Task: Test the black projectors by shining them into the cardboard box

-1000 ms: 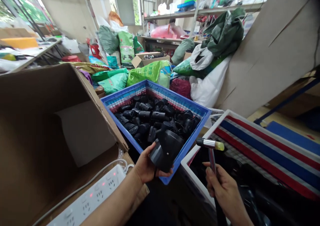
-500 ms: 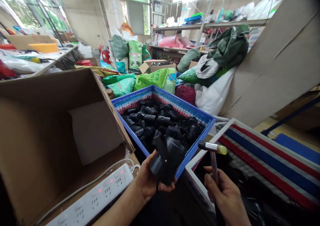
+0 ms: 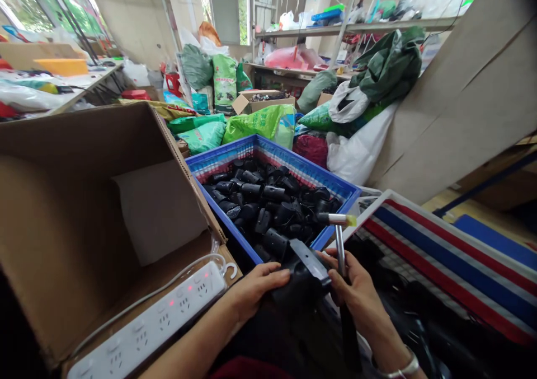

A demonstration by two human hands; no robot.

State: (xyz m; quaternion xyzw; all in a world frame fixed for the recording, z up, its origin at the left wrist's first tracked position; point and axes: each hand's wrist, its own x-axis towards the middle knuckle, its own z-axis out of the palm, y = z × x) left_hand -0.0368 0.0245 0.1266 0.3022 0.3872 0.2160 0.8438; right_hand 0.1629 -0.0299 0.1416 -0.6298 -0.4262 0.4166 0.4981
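Black fixture (image 3: 300, 278), at the near side of the blue basket (image 3: 335, 216), its body pinched by the left hand's fingers (image 3: 272, 275), while the right hand's fingers (image 3: 342, 272) close around the hammer (image 3: 339, 244).

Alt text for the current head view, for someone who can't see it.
Left hand holds a rounded black part; the right hand grips a yellow-tipped metal hammer. A blue plastic basket holds many black parts; at left, an open brown cardboard box and white power strip.
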